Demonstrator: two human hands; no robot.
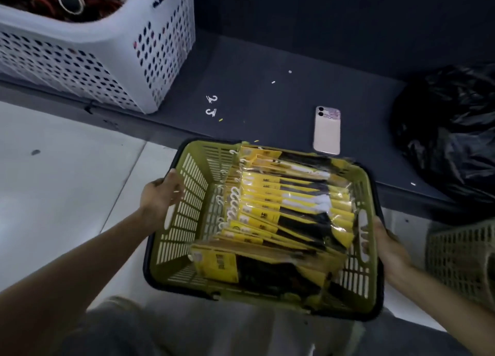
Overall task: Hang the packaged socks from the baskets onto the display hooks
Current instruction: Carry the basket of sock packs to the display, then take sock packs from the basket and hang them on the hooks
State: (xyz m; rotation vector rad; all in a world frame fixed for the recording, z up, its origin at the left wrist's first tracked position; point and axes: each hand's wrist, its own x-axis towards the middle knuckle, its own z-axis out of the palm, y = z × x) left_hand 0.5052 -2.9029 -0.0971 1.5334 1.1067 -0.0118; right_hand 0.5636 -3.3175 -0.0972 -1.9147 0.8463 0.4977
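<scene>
Left hand (pixel 160 195) clamped on the left rim of the green basket (pixel 187 221), fingers curled over the top edge, palm against the outer wall. Right hand (pixel 388 245) closed on the opposite wall, just beside the long handle slot, fingers wrapped round the edge and partly hidden by it. Both grips shut tight on plastic, nothing else in either. Held tilted above the lap, clear of the floor (pixel 67 168).

Olive-green moulded plastic, rectangular, walls cut in rows of narrow slots, rim trimmed in black. Inside, the packaged socks (pixel 289 203): flat packs in glossy clear film with yellow card bands, black and white socks showing through, stacked on edge like files across the right half. One pack flat at the near end. Small white hooks (pixel 233 203) lined up along the left ends of the packs, curved and shiny.

Beyond the basket, a dark matte shelf (pixel 254 69), low and flat. On it a phone (pixel 327 130) in a pale pink case, face down, near the far rim. Two loose hooks (pixel 211 105) further left. At the top left a white basket (pixel 93 60), rounded plastic pierced with oval holes, full of dark red items. At the right a crinkled black bag (pixel 450 130), glossy. Below it a second basket (pixel 460 259), slotted, only partly in view.
</scene>
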